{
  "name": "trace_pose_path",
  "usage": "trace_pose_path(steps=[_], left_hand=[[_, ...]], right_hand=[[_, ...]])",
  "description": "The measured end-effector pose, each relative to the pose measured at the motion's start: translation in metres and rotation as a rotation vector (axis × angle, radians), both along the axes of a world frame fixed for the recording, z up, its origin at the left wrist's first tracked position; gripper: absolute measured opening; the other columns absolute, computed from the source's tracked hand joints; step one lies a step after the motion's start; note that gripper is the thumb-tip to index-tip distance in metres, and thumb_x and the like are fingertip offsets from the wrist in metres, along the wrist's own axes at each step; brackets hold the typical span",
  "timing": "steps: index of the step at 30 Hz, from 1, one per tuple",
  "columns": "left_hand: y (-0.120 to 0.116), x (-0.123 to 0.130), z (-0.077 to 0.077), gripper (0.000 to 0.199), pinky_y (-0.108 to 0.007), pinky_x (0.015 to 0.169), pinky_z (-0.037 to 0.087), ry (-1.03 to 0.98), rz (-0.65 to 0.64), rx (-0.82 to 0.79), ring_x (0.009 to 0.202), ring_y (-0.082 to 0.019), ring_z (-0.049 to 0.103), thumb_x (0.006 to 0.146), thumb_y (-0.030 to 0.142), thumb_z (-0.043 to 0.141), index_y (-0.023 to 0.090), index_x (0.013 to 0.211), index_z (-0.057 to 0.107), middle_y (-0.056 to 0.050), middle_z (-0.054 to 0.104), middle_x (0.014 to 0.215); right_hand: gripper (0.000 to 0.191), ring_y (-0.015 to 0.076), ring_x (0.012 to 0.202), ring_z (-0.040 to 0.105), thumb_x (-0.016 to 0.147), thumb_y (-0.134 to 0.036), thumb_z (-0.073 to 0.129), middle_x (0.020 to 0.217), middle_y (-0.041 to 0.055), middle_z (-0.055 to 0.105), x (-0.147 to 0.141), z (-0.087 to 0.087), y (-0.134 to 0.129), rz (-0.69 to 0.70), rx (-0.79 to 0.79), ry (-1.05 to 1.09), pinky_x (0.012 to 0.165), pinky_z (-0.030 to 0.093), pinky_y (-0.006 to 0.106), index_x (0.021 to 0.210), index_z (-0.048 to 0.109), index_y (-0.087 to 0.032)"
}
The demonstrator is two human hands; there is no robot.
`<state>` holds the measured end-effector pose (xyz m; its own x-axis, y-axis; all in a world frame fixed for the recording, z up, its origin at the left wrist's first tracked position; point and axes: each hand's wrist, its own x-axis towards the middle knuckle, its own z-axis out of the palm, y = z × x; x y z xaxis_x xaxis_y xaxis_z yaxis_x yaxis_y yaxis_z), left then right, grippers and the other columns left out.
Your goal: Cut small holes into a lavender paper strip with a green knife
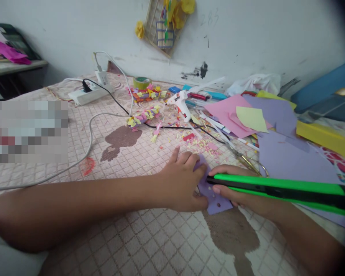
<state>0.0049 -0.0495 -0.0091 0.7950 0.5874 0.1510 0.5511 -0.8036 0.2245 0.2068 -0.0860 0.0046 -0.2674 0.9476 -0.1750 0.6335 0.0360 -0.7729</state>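
My left hand lies with spread fingers over a strip of purple paper, pressing it on the patterned cloth. Small pale bits and a dark round spot show on the strip's near end. A long green-and-black tool runs in from the right edge, its kind unclear. Its black tip points at the strip, between the thumb and fingers of my right hand. Part of that hand is hidden behind the tool. Beyond it lie scissors with gold-coloured handles and scattered paper scraps.
A white glue gun with a black cord lies behind my hands. Paper-covered decorations, green tape and a power strip stand farther back. Purple sheets and pink paper spread at right. A white cable crosses the left.
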Motion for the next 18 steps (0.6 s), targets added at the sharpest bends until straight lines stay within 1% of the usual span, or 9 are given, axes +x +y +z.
trace_pose_path(steps=[1, 3, 5, 7, 10, 15, 18], left_hand=[[-0.0002, 0.0009, 0.0011, 0.073, -0.064, 0.107, 0.014, 0.002, 0.0, -0.016, 0.124, -0.035, 0.036, 0.076, 0.058, 0.048, 0.012, 0.133, 0.043, -0.018, 0.045, 0.13], [-0.0013, 0.0035, 0.0024, 0.077, -0.063, 0.107, 0.013, 0.008, 0.008, -0.036, 0.125, -0.036, 0.036, 0.078, 0.066, 0.043, 0.011, 0.132, 0.044, -0.019, 0.045, 0.13], [-0.003, 0.0063, 0.0018, 0.083, -0.062, 0.108, 0.013, 0.019, 0.011, -0.032, 0.127, -0.037, 0.034, 0.077, 0.072, 0.039, 0.008, 0.13, 0.045, -0.021, 0.044, 0.131], [-0.0044, 0.0083, -0.0004, 0.084, -0.062, 0.108, 0.012, 0.028, 0.008, -0.007, 0.129, -0.037, 0.032, 0.077, 0.071, 0.04, 0.006, 0.131, 0.044, -0.021, 0.043, 0.133], [-0.0052, 0.0082, -0.0046, 0.085, -0.064, 0.107, 0.013, 0.024, 0.005, 0.007, 0.13, -0.038, 0.03, 0.077, 0.071, 0.042, 0.006, 0.133, 0.041, -0.021, 0.042, 0.135], [-0.0045, 0.0061, -0.0059, 0.086, -0.066, 0.106, 0.013, 0.019, 0.006, 0.025, 0.13, -0.038, 0.029, 0.077, 0.072, 0.04, 0.007, 0.133, 0.04, -0.021, 0.04, 0.137], [-0.0041, 0.007, -0.0031, 0.089, -0.066, 0.106, 0.01, 0.059, 0.011, 0.042, 0.129, -0.038, 0.03, 0.077, 0.074, 0.037, 0.005, 0.133, 0.041, -0.022, 0.042, 0.136]], right_hand=[[0.03, 0.0068, 0.044, 0.049, 0.08, -0.04, 0.062, 0.074, -0.0016, 0.063, 0.0017, -0.0002, 0.0007, -0.012, -0.054, 0.036, 0.037, 0.039, 0.018, 0.104, 0.06, -0.022], [0.035, 0.0062, 0.045, 0.05, 0.078, -0.042, 0.064, 0.08, -0.0005, 0.064, 0.0043, -0.0005, 0.0015, -0.035, -0.119, 0.089, 0.037, 0.039, 0.017, 0.107, 0.059, -0.023], [0.036, 0.0073, 0.049, 0.053, 0.076, -0.041, 0.067, 0.081, -0.0006, 0.065, 0.005, 0.0002, 0.0018, -0.036, -0.119, 0.102, 0.04, 0.041, 0.017, 0.106, 0.06, -0.023], [0.031, 0.0105, 0.058, 0.058, 0.076, -0.038, 0.067, 0.081, -0.0004, 0.066, 0.0034, 0.0023, 0.0015, 0.004, -0.057, 0.087, 0.047, 0.046, 0.02, 0.102, 0.061, -0.022], [0.026, 0.0163, 0.073, 0.063, 0.077, -0.037, 0.064, 0.086, 0.0021, 0.068, -0.0007, 0.0061, 0.0005, 0.055, 0.074, 0.049, 0.059, 0.05, 0.025, 0.098, 0.063, -0.021], [0.02, 0.0174, 0.077, 0.066, 0.083, -0.031, 0.055, 0.086, 0.0022, 0.07, -0.0015, 0.0056, -0.0002, 0.061, 0.191, -0.081, 0.062, 0.053, 0.027, 0.098, 0.063, -0.021], [0.02, 0.0176, 0.078, 0.067, 0.082, -0.026, 0.055, 0.092, 0.003, 0.072, 0.0016, 0.0011, -0.0008, 0.161, 0.306, -0.18, 0.065, 0.053, 0.027, 0.099, 0.063, -0.023]])
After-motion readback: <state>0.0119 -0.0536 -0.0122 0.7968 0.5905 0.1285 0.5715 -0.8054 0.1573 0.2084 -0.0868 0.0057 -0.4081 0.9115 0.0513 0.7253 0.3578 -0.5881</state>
